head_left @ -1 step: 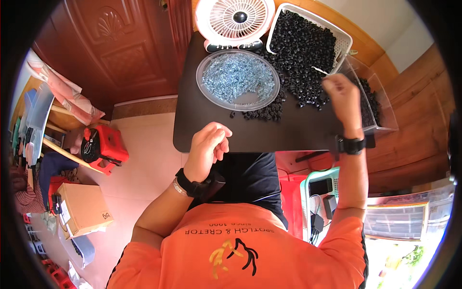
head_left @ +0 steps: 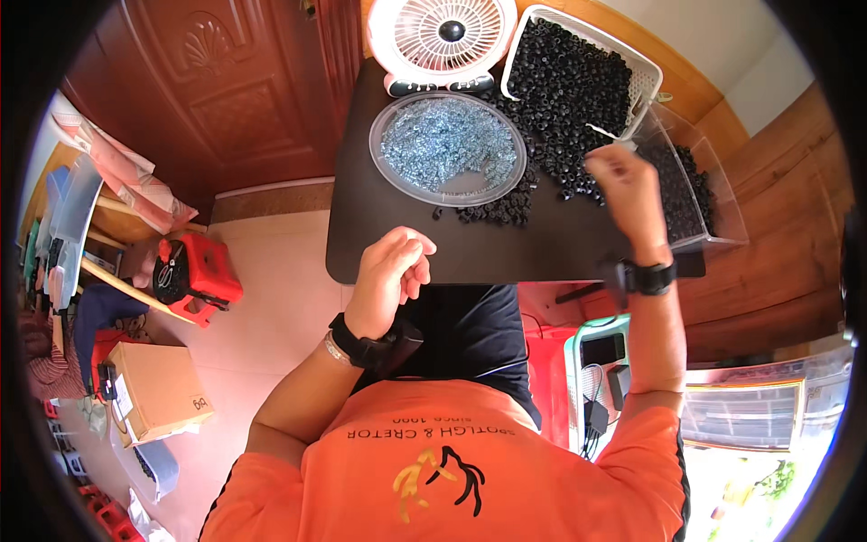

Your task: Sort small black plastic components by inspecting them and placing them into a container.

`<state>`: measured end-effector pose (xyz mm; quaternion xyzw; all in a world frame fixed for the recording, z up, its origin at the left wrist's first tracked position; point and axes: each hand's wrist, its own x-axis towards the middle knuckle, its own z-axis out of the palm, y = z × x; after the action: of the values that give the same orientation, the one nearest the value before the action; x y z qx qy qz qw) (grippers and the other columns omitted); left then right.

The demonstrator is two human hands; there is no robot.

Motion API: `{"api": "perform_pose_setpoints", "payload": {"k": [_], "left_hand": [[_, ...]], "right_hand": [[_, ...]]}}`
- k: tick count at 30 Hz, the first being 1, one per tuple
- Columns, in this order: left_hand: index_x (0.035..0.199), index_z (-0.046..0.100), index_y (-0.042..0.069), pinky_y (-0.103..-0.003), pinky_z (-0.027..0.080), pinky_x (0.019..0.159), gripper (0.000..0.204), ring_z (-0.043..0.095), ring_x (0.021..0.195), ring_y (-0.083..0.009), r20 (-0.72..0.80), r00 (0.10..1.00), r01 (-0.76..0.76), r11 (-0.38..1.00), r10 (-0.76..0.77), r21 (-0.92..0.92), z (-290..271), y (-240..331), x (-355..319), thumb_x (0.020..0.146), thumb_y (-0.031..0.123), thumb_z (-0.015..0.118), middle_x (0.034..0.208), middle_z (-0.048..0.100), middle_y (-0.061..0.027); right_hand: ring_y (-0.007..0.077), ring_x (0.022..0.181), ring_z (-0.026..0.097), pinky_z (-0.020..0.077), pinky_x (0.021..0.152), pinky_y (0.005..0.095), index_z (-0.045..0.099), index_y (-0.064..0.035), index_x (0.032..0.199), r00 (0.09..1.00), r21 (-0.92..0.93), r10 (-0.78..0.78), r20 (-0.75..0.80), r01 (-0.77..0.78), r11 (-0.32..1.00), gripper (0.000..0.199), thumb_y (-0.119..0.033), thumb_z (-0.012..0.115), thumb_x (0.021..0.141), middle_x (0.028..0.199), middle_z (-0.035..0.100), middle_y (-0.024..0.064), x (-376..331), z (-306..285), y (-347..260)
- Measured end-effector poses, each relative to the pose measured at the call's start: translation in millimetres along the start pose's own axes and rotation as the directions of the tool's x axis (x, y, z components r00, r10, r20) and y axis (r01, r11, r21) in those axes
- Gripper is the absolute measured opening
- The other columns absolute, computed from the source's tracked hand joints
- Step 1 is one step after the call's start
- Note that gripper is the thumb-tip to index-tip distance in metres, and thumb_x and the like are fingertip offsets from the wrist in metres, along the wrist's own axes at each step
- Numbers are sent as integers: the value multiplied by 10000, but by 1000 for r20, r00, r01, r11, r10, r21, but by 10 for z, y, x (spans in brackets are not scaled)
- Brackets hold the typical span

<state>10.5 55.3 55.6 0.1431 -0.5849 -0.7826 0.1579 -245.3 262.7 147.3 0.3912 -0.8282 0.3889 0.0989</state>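
My right hand point(head_left: 630, 194) hovers at the right edge of a heap of small black ring-like parts point(head_left: 564, 154). Its fingers are drawn together in a pinch, and whatever is in them is too small and blurred to make out. Over the table's near edge, my left hand point(head_left: 395, 268) has its fingers curled with thumb against forefinger; anything between them is hidden. Beyond the left hand, a clear oval tub point(head_left: 377, 163) holds many tiny shiny pale-blue pieces. Several black parts lie along the tub's near right side.
A white basket point(head_left: 646, 68) of black parts lies at the back right, spilling onto the dark table point(head_left: 361, 212). To its right stands a clear bin point(head_left: 722, 217) with more black parts. A white fan point(head_left: 442, 41) stands behind the tub. Below sits a green basket point(head_left: 578, 361) with cables.
My right hand has shifted slightly left and nearer to me, along the heap's edge. The left hand stays where it was.
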Motion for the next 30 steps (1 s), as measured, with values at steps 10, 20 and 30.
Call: {"api": "perform_pose_setpoints", "payload": {"k": [10, 20, 30], "left_hand": [[941, 589, 23, -173, 314, 423, 283, 471, 495, -50, 45, 999, 7, 995, -3, -104, -51, -7, 20, 971, 269, 452, 659, 568, -45], [944, 589, 32, -170, 312, 420, 280, 480, 501, -48, 58, 998, 13, 997, -9, -71, -52, 22, 11, 969, 275, 454, 672, 571, -39], [946, 594, 45, -170, 315, 417, 281, 485, 504, -48, 47, 999, 26, 999, -25, -23, -28, 38, 14, 972, 288, 455, 675, 571, -30]], "right_hand": [[280, 755, 660, 523, 701, 355, 697, -48, 909, 977, -128, -64, 203, 91, 988, 143, -129, 662, 796, 846, 688, 117, -177, 468, -187], [255, 759, 676, 520, 719, 334, 702, -37, 893, 977, -153, 181, 115, -163, 975, 167, -143, 661, 770, 803, 697, 127, 198, 207, 852], [307, 825, 662, 513, 746, 394, 686, -56, 882, 961, -393, 147, 233, -46, 918, 203, -158, 688, 707, 808, 680, 129, 289, 554, 596]]}}
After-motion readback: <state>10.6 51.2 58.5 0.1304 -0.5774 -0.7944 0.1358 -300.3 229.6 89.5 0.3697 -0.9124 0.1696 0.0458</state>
